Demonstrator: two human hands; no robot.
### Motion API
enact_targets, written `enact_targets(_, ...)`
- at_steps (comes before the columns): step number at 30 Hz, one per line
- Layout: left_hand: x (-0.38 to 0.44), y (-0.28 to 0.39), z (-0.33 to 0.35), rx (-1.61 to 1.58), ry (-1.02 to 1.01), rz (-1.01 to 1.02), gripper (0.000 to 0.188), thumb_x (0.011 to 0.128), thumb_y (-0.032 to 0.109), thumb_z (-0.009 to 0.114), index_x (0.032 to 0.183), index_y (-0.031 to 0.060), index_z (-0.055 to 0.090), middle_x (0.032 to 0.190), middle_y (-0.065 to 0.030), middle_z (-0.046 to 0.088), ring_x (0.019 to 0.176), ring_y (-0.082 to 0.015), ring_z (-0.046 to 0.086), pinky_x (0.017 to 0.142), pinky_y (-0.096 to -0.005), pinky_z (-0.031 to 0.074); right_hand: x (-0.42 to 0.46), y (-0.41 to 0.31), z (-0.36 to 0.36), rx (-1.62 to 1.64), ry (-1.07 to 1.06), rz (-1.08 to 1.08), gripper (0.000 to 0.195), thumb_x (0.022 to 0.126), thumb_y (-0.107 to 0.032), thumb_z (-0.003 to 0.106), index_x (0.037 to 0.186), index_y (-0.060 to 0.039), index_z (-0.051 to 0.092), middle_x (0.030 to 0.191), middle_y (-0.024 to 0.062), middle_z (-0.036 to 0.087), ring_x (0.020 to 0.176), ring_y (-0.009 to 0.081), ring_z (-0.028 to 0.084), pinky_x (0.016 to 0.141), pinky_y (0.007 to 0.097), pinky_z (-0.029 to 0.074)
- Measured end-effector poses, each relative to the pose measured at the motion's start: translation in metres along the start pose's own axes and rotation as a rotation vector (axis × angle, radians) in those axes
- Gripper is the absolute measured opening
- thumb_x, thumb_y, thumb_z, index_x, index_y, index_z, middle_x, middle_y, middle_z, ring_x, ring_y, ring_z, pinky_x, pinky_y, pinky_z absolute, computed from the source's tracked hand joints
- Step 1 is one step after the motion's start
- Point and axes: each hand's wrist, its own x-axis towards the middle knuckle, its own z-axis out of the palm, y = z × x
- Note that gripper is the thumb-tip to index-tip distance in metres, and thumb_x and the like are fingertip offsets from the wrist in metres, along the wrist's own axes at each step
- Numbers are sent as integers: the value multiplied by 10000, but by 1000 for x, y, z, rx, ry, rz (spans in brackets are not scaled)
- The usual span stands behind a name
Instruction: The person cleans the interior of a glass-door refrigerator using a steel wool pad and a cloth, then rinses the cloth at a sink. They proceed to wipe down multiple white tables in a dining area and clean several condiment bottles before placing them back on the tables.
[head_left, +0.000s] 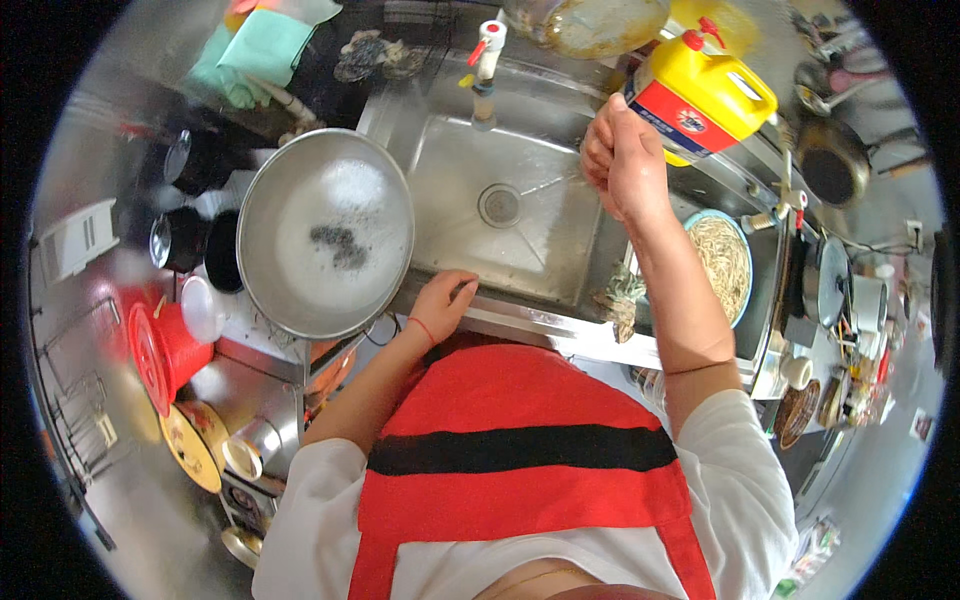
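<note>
Near the sink's front rim, my left hand (441, 309) rests with its fingers a little bent and apart, holding nothing that I can see. Beside it on the left is a large round metal basin (289, 195), whose pale inside carries a patch of dark residue. My right hand (626, 159) is raised over the sink's right side, fingers curled into a fist. No object shows in it, though its palm is hidden. Just behind that fist is a yellow pump jug (716, 82) with a red-and-blue label. The stainless-steel sink (480, 232) has a round drain (500, 205).
A white tap with a red lever (487, 52) stands at the sink's back. To the right, a blue-rimmed bowl (720, 259) holds pale thin strips. A crumpled cloth (622, 296) hangs over the front edge. Red buckets (169, 345) stand at left, and a pan (832, 165) at far right.
</note>
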Motion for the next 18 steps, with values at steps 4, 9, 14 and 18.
enact_targets(4,14,14,12,-21,-100,59,300,939,236,533,1138,19,594,1086,-133,628,1004,-247,594,872,-329,460,15,132,-73,-709,502,-62,349,965,-398,388,853,-98,524,738,72,456,664,204,434,576,349,341)
enact_targets(9,34,24,33,-953,-101,-557,729,852,560,531,1455,322,198,1517,-76,112,1324,-364,254,986,-607,319,-30,283,-74,-749,123,379,536,970,-507,297,1321,-160,504,1311,198,513,1182,339,511,1002,433,386)
enact_targets(14,112,-23,93,-1240,-529,176,666,881,599,433,1321,100,402,1281,-107,464,1184,-256,432,954,-448,397,-83,212,0,-1000,471,-414,446,789,-576,622,823,-133,587,885,133,633,876,311,598,770,435,461)
enact_targets(18,52,125,67,-1208,-242,-184,358,906,397,516,1076,82,506,1091,-70,523,965,-204,521,869,-371,452,-164,96,-5,-1176,492,-515,635,855,-407,592,1378,-120,375,1434,158,331,1242,398,403,1040,433,338)
